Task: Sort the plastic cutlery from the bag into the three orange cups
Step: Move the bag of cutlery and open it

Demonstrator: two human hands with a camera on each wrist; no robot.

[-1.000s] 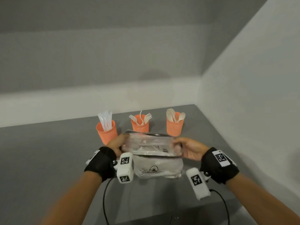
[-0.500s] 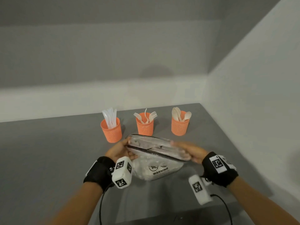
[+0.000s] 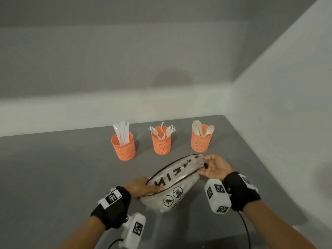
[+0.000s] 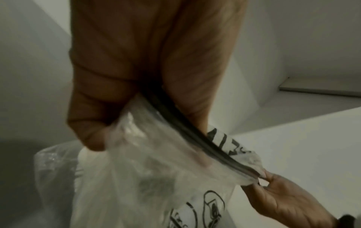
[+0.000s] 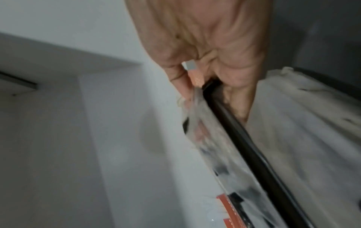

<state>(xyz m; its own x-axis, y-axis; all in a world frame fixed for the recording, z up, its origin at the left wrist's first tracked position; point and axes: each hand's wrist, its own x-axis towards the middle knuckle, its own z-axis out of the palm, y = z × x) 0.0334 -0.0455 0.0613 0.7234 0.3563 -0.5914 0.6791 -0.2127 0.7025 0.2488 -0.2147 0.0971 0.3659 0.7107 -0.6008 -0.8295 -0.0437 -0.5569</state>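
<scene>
A clear plastic bag [image 3: 170,187] with black print and a black zip strip is held over the grey table [image 3: 53,168]. My left hand [image 3: 142,187] pinches its near left end; the left wrist view shows fingers [image 4: 93,123] curled on the plastic bag [image 4: 156,162]. My right hand [image 3: 212,168] pinches the far right end by the zip strip [image 5: 234,123]. Behind stand three orange cups: the left cup [image 3: 124,146] holds white knives, the middle cup [image 3: 161,141] forks, the right cup [image 3: 200,140] spoons. The bag's contents are not discernible.
White walls close the table in at the back and on the right [image 3: 278,123]. Black cables [image 3: 244,227] trail from the wrist cameras over the table's front edge. Bare grey tabletop stretches to the left of the cups.
The bag has turned from level to slanted: my left hand came nearer and lower, my right hand went farther towards the spoon cup. The head view tilted, so cups sit lower.
</scene>
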